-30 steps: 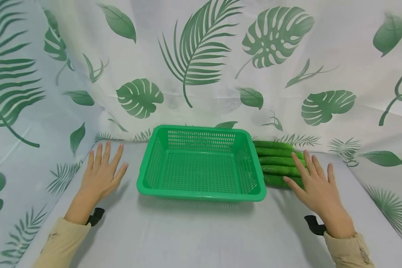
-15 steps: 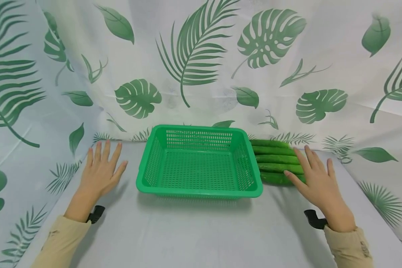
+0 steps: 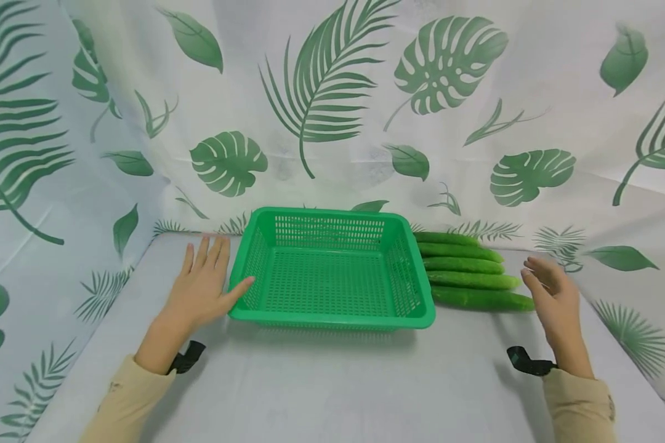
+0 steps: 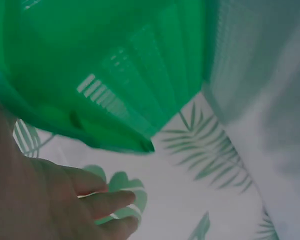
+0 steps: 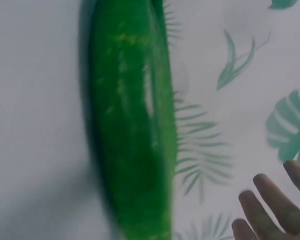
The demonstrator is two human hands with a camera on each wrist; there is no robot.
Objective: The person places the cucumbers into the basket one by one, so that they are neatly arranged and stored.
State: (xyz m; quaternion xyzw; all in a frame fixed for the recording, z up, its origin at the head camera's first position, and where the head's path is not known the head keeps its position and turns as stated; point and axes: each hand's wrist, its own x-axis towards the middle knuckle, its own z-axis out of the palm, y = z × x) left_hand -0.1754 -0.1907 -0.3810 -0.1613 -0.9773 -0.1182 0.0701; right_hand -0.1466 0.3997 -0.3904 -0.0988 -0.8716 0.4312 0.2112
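the left hand (image 3: 202, 292) has slid in to touch the green basket (image 3: 332, 320) at mid-table, fingers straight, while the right hand (image 3: 554, 301) has lifted off the cucumbers (image 3: 465, 274) — relaxed, holding nothing — beside the leaf-print cloth (image 3: 332, 92).

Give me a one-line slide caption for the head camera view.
Left hand touches the rim of an empty green basket while the right hand hovers open beside a row of cucumbers.

Empty green perforated plastic basket (image 3: 332, 277) sits upright; four long green cucumbers (image 3: 468, 271) lie parallel just beside it.
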